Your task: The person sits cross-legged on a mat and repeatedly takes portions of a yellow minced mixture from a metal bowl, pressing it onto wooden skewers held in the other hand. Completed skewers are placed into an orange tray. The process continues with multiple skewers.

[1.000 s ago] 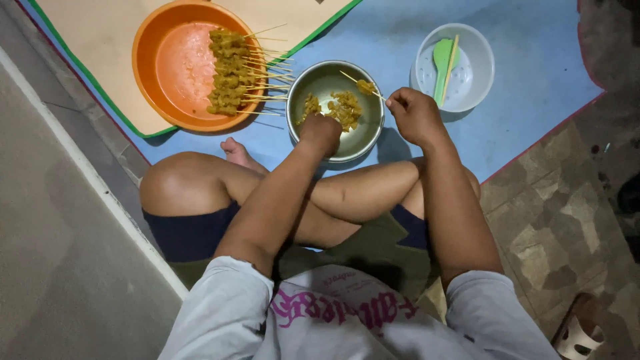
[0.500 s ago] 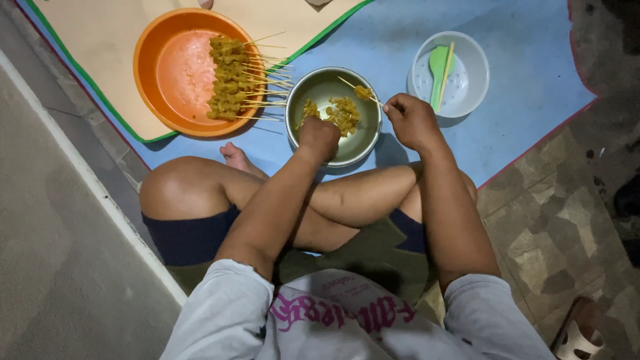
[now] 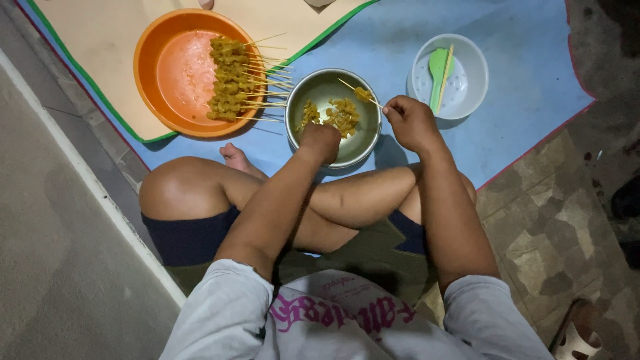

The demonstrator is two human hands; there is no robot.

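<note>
at the upper left of the frame an orange bowl (image 3: 180, 73) is set on a beige mat edged in green (image 3: 100, 40). a row of loaded skewers (image 3: 230, 80) is laid across the bowl's right half, the bare stick ends pointing right over the rim. just right of it, at upper centre, a metal bowl (image 3: 333, 150) is placed on the blue mat (image 3: 520, 100); yellow marinated meat pieces (image 3: 337, 115) are contained in it.

the left hand (image 3: 321, 140) is lowered into the near side of the metal bowl, fingers curled down at the meat; whether a piece is pinched cannot be told. the right hand (image 3: 410, 121) is held at the bowl's right rim, clenched on the near end of a thin wooden skewer (image 3: 357, 92). the skewer is slanted up and left over the bowl, with one piece of meat threaded near its middle. the meat thus lies between and just above both hands.

at the upper right a pale plastic bowl (image 3: 467, 93) is seen, holding a green spoon (image 3: 437, 67) and a loose stick. crossed bare legs are seen below the bowls.
</note>
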